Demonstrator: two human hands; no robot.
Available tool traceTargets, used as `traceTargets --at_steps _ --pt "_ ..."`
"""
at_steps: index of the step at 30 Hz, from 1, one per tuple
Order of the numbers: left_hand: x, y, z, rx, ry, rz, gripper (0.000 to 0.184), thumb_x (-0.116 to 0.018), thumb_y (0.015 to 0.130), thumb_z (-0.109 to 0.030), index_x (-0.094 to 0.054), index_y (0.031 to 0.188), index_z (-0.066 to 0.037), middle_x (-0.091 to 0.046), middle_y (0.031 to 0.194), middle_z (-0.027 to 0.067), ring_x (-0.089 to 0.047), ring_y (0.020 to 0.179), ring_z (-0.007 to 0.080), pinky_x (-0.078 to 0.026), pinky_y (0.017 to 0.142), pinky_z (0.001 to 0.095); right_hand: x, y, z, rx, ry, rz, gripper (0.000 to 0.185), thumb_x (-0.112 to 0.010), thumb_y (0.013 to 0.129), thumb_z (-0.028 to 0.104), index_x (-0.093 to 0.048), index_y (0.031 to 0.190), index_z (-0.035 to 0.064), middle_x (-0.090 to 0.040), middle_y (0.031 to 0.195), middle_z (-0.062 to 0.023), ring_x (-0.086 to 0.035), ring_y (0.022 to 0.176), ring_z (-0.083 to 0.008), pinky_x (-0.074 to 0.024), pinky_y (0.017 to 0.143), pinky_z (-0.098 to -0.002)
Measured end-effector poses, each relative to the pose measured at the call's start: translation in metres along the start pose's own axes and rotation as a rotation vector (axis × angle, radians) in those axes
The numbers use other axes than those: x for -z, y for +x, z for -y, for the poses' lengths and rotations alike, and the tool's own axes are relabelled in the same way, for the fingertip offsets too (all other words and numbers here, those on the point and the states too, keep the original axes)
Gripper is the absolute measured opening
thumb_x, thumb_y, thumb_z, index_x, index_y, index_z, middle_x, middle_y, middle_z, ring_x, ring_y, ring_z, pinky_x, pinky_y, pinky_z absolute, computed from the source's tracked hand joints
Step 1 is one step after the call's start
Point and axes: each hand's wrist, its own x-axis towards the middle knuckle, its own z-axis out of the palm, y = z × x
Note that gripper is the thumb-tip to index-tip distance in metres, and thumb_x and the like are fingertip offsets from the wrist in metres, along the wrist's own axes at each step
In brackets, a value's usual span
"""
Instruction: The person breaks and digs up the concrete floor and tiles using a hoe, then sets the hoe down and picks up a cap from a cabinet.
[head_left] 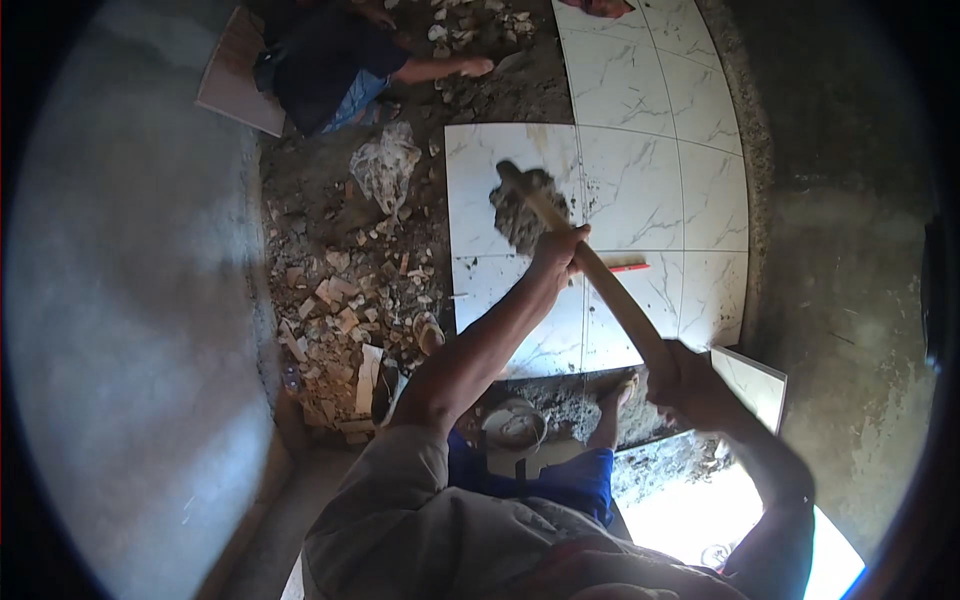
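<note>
A long wooden-handled hoe [630,312] slants across the view, its head low over the marbled white tiles. Grey wet mortar [522,215] lies in a lump under and around the hoe head, so the blade is mostly hidden. Partway down the handle, my left hand [562,250] is closed around the wood. My right hand [685,385] grips the handle nearer its end, by my right side. A red pencil-like stick [630,267] lies on the tile just right of the handle.
Laid tiles [715,195] run along the right wall. Broken rubble [340,300] and a clear plastic bag [385,168] cover the soil at left. A co-worker [325,65] crouches at the upper left, one arm stretched out. A bucket [514,425] stands near my feet; a loose tile [750,388] leans at right.
</note>
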Motion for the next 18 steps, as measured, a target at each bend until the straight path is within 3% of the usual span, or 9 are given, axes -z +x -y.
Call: traceTargets --at_steps 4,9,10,11,12,13,14,16,18 --pt "-0.033 0.027 -0.040 -0.229 0.295 0.096 0.021 -0.068 0.074 -0.011 -0.055 0.085 0.000 -0.058 0.069 0.0082 -0.061 0.058 0.0197 -0.048 0.048 0.0318 -0.014 0.029 -0.057 0.195 -0.138 -0.228 0.065 -0.068 0.068 0.017 -0.038 0.125 0.0042 -0.059 0.090 -0.0130 -0.060 0.080 -0.0271 -0.0486 0.072 -0.0374" --pt "-0.012 0.179 -0.044 -0.473 1.056 -0.070 0.033 -0.071 0.059 -0.019 -0.058 0.079 0.003 -0.063 0.070 0.0151 -0.063 0.062 0.0250 -0.049 0.056 0.0352 -0.065 0.268 -0.189 0.387 -0.081 -0.431 0.058 -0.068 0.073 0.022 -0.040 0.120 0.0037 -0.061 0.091 -0.0198 -0.061 0.085 -0.0375 -0.0498 0.070 -0.0440" --pt "0.003 0.235 -0.042 -0.535 1.155 -0.217 0.036 -0.070 0.060 -0.020 -0.058 0.085 0.003 -0.063 0.079 0.0178 -0.064 0.072 0.0263 -0.051 0.063 0.0361 -0.073 0.321 -0.189 0.463 0.002 -0.520 0.054 -0.066 0.076 0.023 -0.041 0.119 0.0036 -0.062 0.089 -0.0208 -0.062 0.083 -0.0365 -0.0506 0.067 -0.0443" --pt "0.008 0.286 -0.051 -0.606 1.259 -0.357 0.039 -0.069 0.060 -0.021 -0.059 0.091 0.003 -0.064 0.088 0.0204 -0.065 0.082 0.0276 -0.052 0.070 0.0370 -0.075 0.360 -0.172 0.331 0.094 -0.503 0.052 -0.065 0.077 0.023 -0.040 0.118 0.0039 -0.062 0.087 -0.0233 -0.063 0.082 -0.0355 -0.0507 0.067 -0.0432" --pt "0.005 0.296 -0.078 -0.664 1.383 -0.241 0.048 -0.067 0.063 -0.024 -0.057 0.102 0.003 -0.061 0.104 0.0215 -0.060 0.099 0.0294 -0.051 0.080 0.0374 -0.073 0.389 -0.155 0.293 0.150 -0.512 0.047 -0.063 0.079 0.021 -0.041 0.117 0.0050 -0.062 0.081 -0.0238 -0.062 0.079 -0.0379 -0.0503 0.066 -0.0447" --pt "0.009 0.326 -0.097 -0.840 1.645 -0.300 0.053 -0.068 0.063 -0.026 -0.057 0.107 0.002 -0.061 0.107 0.0199 -0.059 0.104 0.0279 -0.049 0.084 0.0366 -0.082 0.437 -0.159 0.467 0.090 -0.685 0.042 -0.061 0.080 0.020 -0.042 0.114 0.0060 -0.062 0.078 -0.0240 -0.061 0.076 -0.0409 -0.0495 0.065 -0.0473" --pt "0.000 0.327 -0.121 -0.705 1.507 -0.320 0.056 -0.069 0.063 -0.028 -0.056 0.108 0.003 -0.060 0.109 0.0202 -0.058 0.105 0.0264 -0.049 0.084 0.0365 -0.083 0.453 -0.145 0.467 0.137 -0.687 0.041 -0.060 0.079 0.019 -0.042 0.113 0.0064 -0.061 0.078 -0.0244 -0.060 0.075 -0.0424 -0.0489 0.066 -0.0489" --pt "-0.013 0.327 -0.152 -0.728 1.391 -0.333 0.030 -0.068 0.064 -0.017 -0.063 0.086 0.001 -0.065 0.081 0.0131 -0.064 0.072 0.0256 -0.052 0.066 0.0383 -0.067 0.476 -0.116 0.519 0.230 -0.682 0.038 -0.059 0.079 0.016 -0.041 0.111 0.0067 -0.061 0.079 -0.0256 -0.059 0.077 -0.0446 -0.0479 0.067 -0.0509" --pt "-0.022 0.328 -0.168 -0.681 1.161 -0.167 0.023 -0.069 0.063 -0.015 -0.062 0.080 0.000 -0.064 0.075 0.0107 -0.063 0.067 0.0228 -0.051 0.060 0.0368 -0.065 0.487 -0.109 0.570 0.297 -0.652 0.037 -0.058 0.078 0.015 -0.041 0.110 0.0062 -0.060 0.080 -0.0265 -0.058 0.078 -0.0453 -0.0474 0.068 -0.0515"
